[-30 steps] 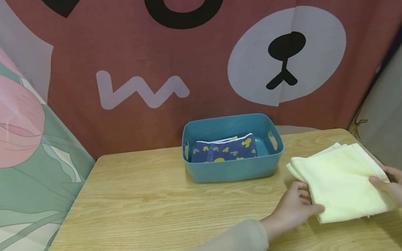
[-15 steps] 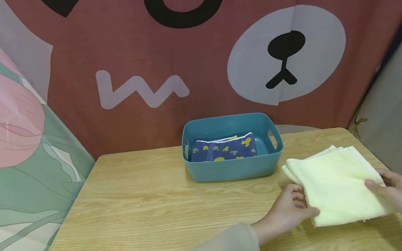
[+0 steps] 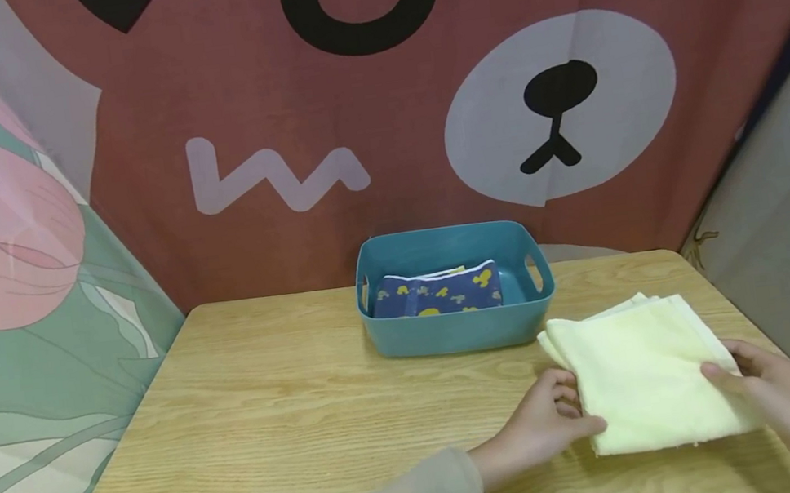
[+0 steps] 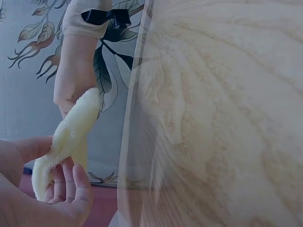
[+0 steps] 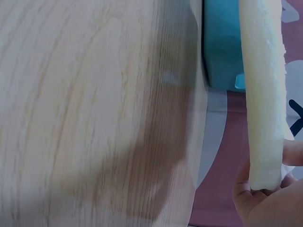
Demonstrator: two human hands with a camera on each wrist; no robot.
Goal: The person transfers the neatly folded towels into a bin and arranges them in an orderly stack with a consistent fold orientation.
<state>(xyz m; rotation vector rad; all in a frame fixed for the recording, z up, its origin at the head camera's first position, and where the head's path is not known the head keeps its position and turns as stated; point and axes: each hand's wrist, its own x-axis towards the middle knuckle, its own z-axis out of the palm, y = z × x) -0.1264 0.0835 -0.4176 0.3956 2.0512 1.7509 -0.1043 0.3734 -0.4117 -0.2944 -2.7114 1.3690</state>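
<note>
A folded pale yellow towel [image 3: 651,379] is held above the right part of the table, between both hands. My left hand [image 3: 546,421] pinches its left edge, thumb on the near face and fingers behind. The right hand [image 3: 775,385] grips the opposite edge, its thumb on top and its fingers mostly hidden beneath. From the left wrist the towel [image 4: 71,130] appears edge-on, as a thick soft fold between thumb and fingers. In the right wrist view, the towel [image 5: 265,94] stands as a long edge over the hand.
At the back of the wooden table [image 3: 296,407] stands a teal basket [image 3: 460,331] with handle holes. Inside it lies a folded navy cloth [image 3: 438,295] with yellow and grey prints. A printed curtain [image 3: 277,253] hangs behind the table.
Both hands have carried the towel left and slightly toward the person, its grip unchanged. The basket and the navy cloth stay where they were.
</note>
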